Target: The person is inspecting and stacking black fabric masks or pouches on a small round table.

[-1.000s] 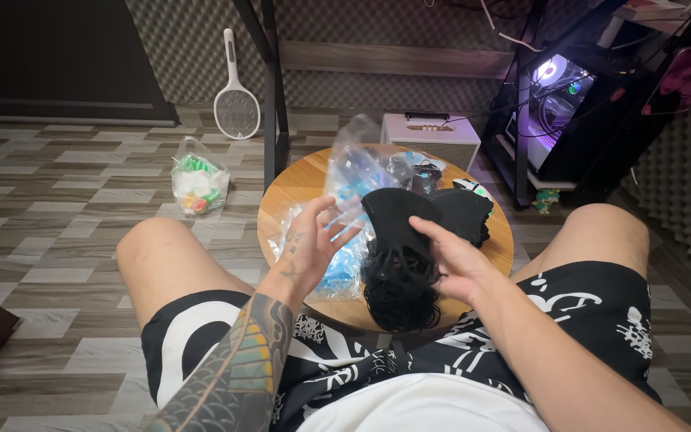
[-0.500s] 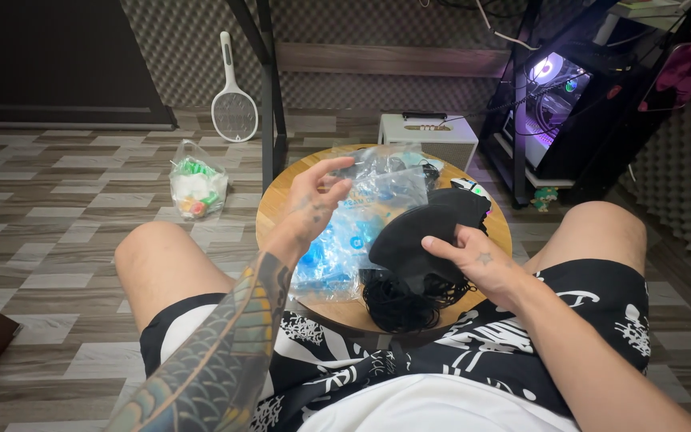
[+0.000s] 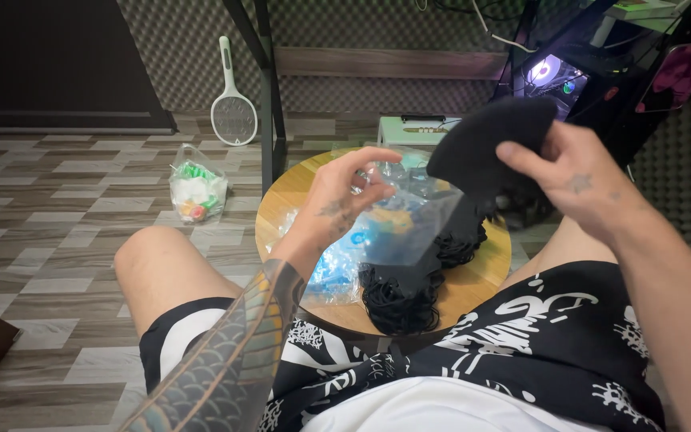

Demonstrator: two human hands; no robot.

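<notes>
Between our knees stands a small round wooden table [image 3: 473, 280], its top crowded with clear plastic bags [image 3: 325, 268] and heaps of black stringy material [image 3: 400, 298]. Our left hand [image 3: 344, 198] hovers above it, fingers [image 3: 377, 192] pinched shut on the top edge of a clear plastic bag [image 3: 405, 228] that hangs below the fingertips. Our right hand [image 3: 577, 180] is raised off to the side, fingers curled tight around a black foam pad [image 3: 481, 148] that juts out beyond the thumb. The floor [image 3: 57, 240] is grey wood-look tile. Beyond the left fingers a racket-shaped swatter [image 3: 233, 112] leans on the padded wall, and a tied bag of colourful bits [image 3: 196, 192] sits on the floor. Past the right hand glows what seems to be a lit computer case [image 3: 549, 76].
</notes>
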